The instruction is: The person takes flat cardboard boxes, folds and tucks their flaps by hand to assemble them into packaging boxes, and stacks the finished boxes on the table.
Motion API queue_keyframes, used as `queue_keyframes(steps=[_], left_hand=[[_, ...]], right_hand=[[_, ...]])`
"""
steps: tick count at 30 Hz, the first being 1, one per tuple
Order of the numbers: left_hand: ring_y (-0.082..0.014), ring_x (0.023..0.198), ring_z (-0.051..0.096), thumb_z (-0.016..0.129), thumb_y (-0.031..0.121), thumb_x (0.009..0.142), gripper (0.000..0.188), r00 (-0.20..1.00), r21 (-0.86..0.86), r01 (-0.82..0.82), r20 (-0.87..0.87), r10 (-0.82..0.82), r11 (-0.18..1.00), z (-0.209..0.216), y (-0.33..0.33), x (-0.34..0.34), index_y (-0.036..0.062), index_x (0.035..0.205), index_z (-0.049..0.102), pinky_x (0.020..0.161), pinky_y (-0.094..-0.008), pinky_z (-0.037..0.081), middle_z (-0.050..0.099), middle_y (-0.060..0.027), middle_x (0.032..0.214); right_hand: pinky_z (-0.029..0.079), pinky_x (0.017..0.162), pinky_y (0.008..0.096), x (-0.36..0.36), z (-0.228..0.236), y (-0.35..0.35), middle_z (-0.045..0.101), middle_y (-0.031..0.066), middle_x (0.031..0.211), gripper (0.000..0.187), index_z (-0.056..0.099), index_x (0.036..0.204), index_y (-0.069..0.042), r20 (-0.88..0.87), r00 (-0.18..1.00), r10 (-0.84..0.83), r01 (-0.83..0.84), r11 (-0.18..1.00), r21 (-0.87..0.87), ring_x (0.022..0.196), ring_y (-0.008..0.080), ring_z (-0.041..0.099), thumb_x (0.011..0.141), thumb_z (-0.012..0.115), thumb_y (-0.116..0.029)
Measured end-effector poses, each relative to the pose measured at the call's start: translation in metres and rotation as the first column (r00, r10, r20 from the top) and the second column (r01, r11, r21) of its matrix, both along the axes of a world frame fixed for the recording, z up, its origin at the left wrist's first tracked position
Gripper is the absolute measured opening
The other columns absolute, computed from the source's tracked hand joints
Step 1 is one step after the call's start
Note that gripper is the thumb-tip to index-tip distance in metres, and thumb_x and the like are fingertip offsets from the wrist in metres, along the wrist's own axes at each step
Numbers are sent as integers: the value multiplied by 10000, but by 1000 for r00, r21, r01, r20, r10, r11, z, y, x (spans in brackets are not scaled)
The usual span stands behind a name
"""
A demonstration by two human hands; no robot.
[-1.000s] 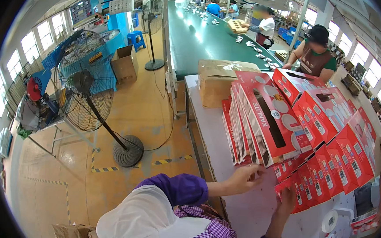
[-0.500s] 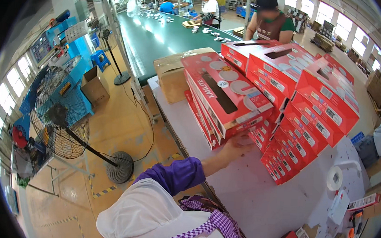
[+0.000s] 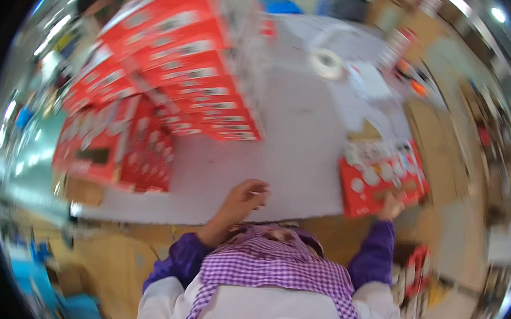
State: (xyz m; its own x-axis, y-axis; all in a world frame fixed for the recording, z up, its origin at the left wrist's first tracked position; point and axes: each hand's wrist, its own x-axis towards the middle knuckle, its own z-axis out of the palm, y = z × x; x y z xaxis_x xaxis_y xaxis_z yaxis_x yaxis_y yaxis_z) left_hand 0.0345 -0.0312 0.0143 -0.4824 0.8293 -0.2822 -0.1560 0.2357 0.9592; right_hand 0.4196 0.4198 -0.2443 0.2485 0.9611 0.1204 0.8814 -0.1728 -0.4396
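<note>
My left hand (image 3: 241,204) hovers over the near edge of the white table (image 3: 294,156), fingers loosely bent and holding nothing. At the right end, my right hand (image 3: 391,207) grips the near side of a red cardboard box (image 3: 365,188) at its slot; blur hides the fingertips. That box has pale round pictures on it and lies on the table. Left of my left hand, more red boxes stand in a tall stepped stack (image 3: 213,91). A shorter pile of red boxes (image 3: 114,144) sits in front of it at the left.
A roll of white tape (image 3: 327,64) lies toward the far side, with a white flat item (image 3: 369,80) and an orange-handled tool (image 3: 418,88) beyond it. Brown cardboard (image 3: 440,151) covers the right side. A brown carton (image 3: 82,190) sits under the left pile.
The view has swung to the right, with blur. My left hand has left the pile of red boxes. My right hand has come into view, on the red box at the right.
</note>
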Motion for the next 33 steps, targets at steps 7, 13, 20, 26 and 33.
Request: queue_keyframes(steps=[7,13,20,26,33], left_hand=[[-162,889,616,627,166,902,306,985,3,102,-140,-101,995,-21,35,8,39,1175,573,737,-285,492,646,-83,1056],[-366,1046,564,733,282,787,527,447,190,289,-893,43,938,12,102,1,15,1202,549,883,-434,461,606,-204,1112],[-363,939,617,751,257,764,494,564,62,279,-818,-112,958,34,186,-39,-3,1139,561,831,-431,481,640,-198,1035],[-424,806,606,684,235,816,291,400,-89,253,-897,-188,963,95,136,-44,20,966,558,671,-475,472,624,-238,839],[-396,741,606,648,206,826,226,160,-299,206,-929,-333,932,59,30,-44,46,938,534,624,-499,451,606,-194,753]], right_hand=[[538,728,333,18,73,-80,650,56,1018,310,557,1104,-46,-976,105,-192,-114,972,-204,894,215,642,806,630,3],[537,814,359,-88,138,-221,614,55,1158,359,513,1238,-75,-981,-128,-143,-360,929,-89,1010,188,614,893,554,19],[497,930,382,-150,156,-274,585,46,1223,329,503,1262,-93,-956,-273,-110,-624,776,89,1110,202,581,938,561,-79],[488,765,285,-176,181,-223,625,50,1097,355,543,1203,-16,-923,339,183,-803,567,-183,919,132,627,907,639,-186],[509,659,267,-213,274,-211,618,98,1123,391,504,1227,9,-964,-169,204,-559,786,264,835,166,660,883,633,-125]])
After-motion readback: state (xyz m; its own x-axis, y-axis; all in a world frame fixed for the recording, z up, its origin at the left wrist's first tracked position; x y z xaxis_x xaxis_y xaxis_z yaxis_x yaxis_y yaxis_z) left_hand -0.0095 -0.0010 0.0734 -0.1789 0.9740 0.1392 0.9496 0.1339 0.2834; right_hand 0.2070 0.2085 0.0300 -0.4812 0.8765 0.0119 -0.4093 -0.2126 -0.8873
